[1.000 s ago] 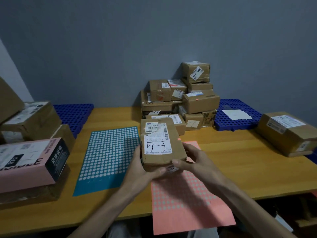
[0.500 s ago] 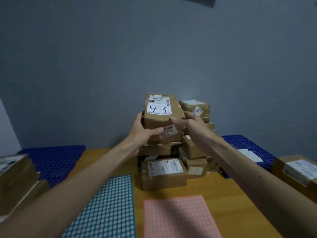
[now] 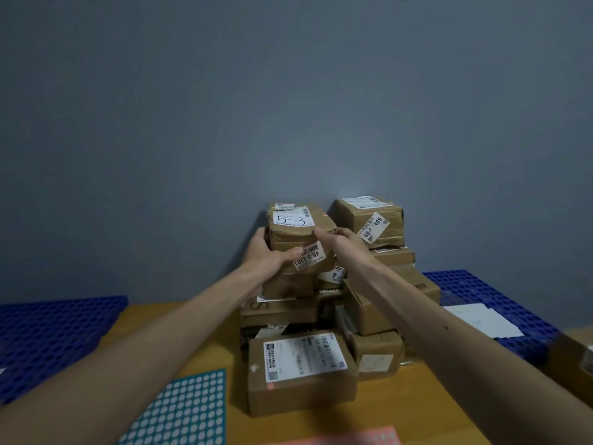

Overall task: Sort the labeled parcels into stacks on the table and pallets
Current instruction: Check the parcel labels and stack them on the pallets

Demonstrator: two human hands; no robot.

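Observation:
A brown parcel (image 3: 296, 234) with a white label marked "5-3" on top and a "46-3-3301" sticker on its front sits at the top left of the parcel stack (image 3: 378, 313) at the back of the wooden table (image 3: 211, 354). My left hand (image 3: 268, 255) grips its left side, thumb across the front. My right hand (image 3: 345, 247) holds its right front corner. Beside it stands another top parcel (image 3: 369, 220) with a tilted sticker. A labeled parcel (image 3: 300, 370) lies in front of the stack.
Blue plastic pallets lie at the left (image 3: 54, 332) and right (image 3: 481, 290), the right one bearing white paper (image 3: 481, 319). A teal dotted sheet (image 3: 183, 409) and a pink sheet (image 3: 346, 440) lie near me. A brown box (image 3: 574, 367) shows at the right edge.
Both hands lifted the 5-3 parcel from the near table and carried it forward onto the top of the back stack. The view tilted up toward the wall.

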